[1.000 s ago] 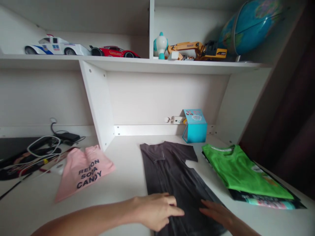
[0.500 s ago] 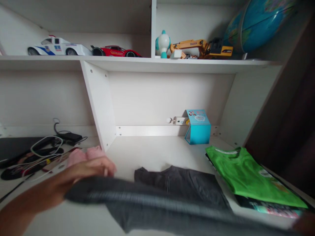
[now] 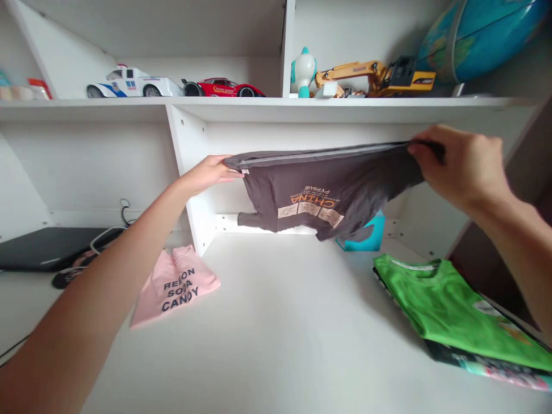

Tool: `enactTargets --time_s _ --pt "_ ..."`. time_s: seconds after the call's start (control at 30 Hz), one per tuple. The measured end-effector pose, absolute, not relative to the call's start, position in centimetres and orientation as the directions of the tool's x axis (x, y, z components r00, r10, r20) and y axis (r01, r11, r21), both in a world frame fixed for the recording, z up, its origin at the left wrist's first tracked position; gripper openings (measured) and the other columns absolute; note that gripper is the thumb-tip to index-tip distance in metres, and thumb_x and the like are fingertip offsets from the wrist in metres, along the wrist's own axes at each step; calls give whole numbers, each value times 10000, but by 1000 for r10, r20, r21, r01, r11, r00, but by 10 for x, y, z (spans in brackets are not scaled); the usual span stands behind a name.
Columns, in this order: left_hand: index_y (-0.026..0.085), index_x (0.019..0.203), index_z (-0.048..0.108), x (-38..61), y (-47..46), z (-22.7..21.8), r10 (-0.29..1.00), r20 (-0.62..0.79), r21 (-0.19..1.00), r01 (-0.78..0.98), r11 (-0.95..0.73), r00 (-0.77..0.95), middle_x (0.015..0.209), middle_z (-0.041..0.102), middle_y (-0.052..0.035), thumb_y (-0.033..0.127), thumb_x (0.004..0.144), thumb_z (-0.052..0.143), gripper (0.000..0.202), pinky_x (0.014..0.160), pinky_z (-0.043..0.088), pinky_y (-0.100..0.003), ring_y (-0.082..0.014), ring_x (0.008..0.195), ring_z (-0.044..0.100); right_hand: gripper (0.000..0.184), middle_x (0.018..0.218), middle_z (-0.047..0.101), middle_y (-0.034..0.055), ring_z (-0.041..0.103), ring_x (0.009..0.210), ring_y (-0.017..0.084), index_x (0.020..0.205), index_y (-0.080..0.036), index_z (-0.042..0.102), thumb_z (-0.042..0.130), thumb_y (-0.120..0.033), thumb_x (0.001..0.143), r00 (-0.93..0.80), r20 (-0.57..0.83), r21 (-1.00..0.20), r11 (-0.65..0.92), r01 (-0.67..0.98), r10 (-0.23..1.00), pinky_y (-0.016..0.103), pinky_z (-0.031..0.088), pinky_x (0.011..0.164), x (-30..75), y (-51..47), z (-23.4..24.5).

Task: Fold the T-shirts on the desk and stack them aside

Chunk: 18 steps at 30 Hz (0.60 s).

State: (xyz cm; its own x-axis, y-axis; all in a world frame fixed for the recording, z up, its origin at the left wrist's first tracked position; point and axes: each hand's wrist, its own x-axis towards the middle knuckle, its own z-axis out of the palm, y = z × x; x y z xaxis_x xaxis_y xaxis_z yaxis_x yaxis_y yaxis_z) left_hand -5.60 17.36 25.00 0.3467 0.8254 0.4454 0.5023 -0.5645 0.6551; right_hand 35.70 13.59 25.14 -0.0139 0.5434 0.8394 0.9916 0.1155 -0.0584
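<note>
A dark grey T-shirt (image 3: 328, 192) with orange "CHINA" print hangs upside down in the air above the white desk (image 3: 276, 322). My left hand (image 3: 207, 172) pinches its left edge. My right hand (image 3: 461, 164) grips its right edge, fingers closed round the cloth. The shirt is stretched flat between both hands, just under the shelf board (image 3: 345, 106), with its sleeves dangling below.
A folded pink shirt (image 3: 176, 287) lies on the desk at left. A green shirt (image 3: 448, 316) sits on a dark stack at right. A turquoise box (image 3: 366, 236) stands behind the hanging shirt. Toy cars (image 3: 133, 86), an excavator (image 3: 379, 75) and a globe (image 3: 483, 29) fill the upper shelf. Cables (image 3: 103, 241) lie far left.
The grey shirt lay flat on the desk under both hands a second ago. Both hands took its lower edge and lifted it; now it hangs stretched between them at shelf height.
</note>
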Motion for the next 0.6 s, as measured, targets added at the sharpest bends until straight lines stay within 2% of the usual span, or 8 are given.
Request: enactTargets --time_s 0.07,0.17,0.2,0.27,0.37,0.43,0.5,0.6 --pt "-64 1287 393 -60 153 234 813 419 590 559 -582 404 1214 595 -118 130 838 356 490 984 314 -311 -226 1153 498 644 895 647 98 614 825 176 1063 -95 618 216 -572 903 -132 851 28 208 978 508 288 368 649 365 116 221" --pt "41 1232 525 -63 116 186 824 265 530 638 -558 501 1236 603 -65 107 837 393 422 1026 300 -298 -197 1155 511 480 812 639 69 603 667 126 981 -154 626 293 -496 937 -357 778 122 434 893 518 234 434 588 380 87 149" --pt "87 1229 545 -63 104 166 831 176 528 662 -533 528 1256 593 -46 93 843 374 422 1037 297 -295 -184 1167 511 391 844 651 65 634 717 143 976 -190 624 349 -465 930 -411 751 119 506 854 517 239 480 634 387 77 120" --pt "164 1213 580 -62 79 125 801 1 520 684 -511 598 1285 574 -18 78 837 381 434 1035 319 -284 -172 1178 517 261 978 676 44 674 836 170 1010 -293 621 412 -416 912 -468 639 57 570 820 610 234 545 673 399 59 60" --pt "254 1219 583 -60 42 78 767 -162 493 725 -482 621 1333 530 -25 72 787 462 484 1042 332 -309 -197 1225 484 242 992 707 -27 692 858 201 1046 -418 632 487 -451 856 -515 495 -35 609 793 700 247 599 685 409 37 -15" --pt "296 1233 566 -57 15 57 793 -218 503 762 -407 568 1367 493 -33 118 773 526 495 1057 323 -365 -236 1261 444 287 1054 692 -39 677 919 211 1081 -410 642 531 -483 827 -557 396 -87 634 768 730 255 592 737 399 28 -42" --pt "345 1255 534 -53 -16 39 846 -214 560 771 -303 488 1400 456 -12 212 805 543 470 1074 295 -400 -254 1277 421 347 1198 621 -15 630 1028 208 1157 -368 618 496 -483 854 -557 296 -139 612 778 776 264 555 824 372 26 -50" --pt "420 1240 529 -46 -64 0 882 -172 743 646 -177 439 1337 529 53 388 836 528 406 1045 340 -330 -233 1211 494 455 1382 452 55 482 1217 241 1285 -290 525 395 -493 898 -516 247 -165 561 811 820 355 461 968 313 34 -49"
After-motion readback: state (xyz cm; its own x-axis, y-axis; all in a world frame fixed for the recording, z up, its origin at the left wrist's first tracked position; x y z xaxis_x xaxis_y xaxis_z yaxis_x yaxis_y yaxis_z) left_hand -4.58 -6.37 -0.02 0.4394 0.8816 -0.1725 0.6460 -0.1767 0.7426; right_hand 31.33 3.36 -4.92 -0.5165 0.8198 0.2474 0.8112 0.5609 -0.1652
